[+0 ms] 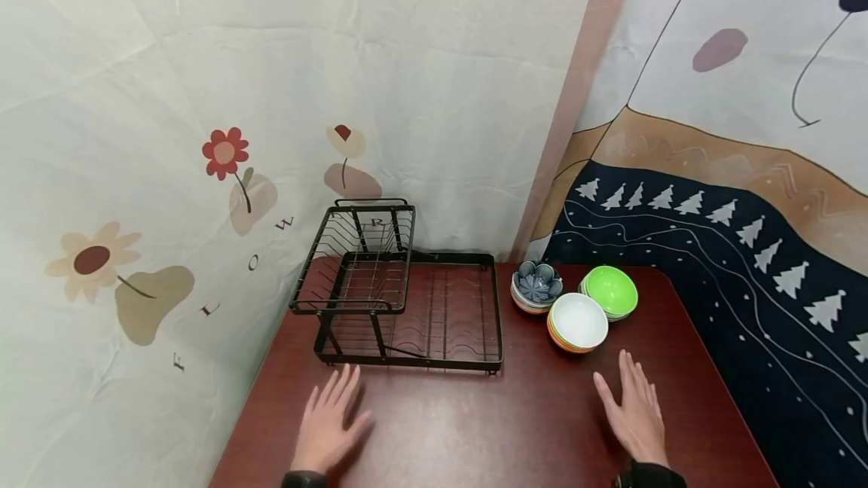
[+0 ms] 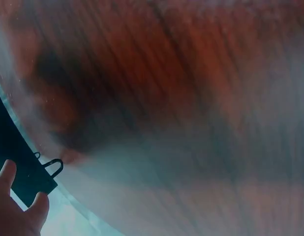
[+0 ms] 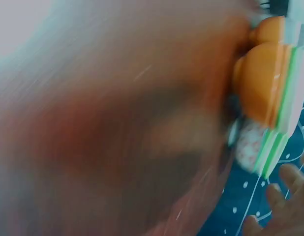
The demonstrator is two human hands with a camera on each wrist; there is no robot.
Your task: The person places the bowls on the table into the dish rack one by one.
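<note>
My left hand is over the table in front of the black wire dish rack, fingers extended and holding nothing. On the right, my right hand is also empty with its fingers straight, just in front of the bowls. Three nested stacks stand there: one topped by a white bowl, one by a bright green bowl, and one by a dark blue flower-shaped bowl. The right wrist view shows an orange bowl at the bottom of a stack, with fingertips nearby.
The dish rack has a raised upper tier at its left. Under everything lies a reddish-brown table. A pale printed curtain hangs behind it, and a dark cloth with tree prints borders the right side.
</note>
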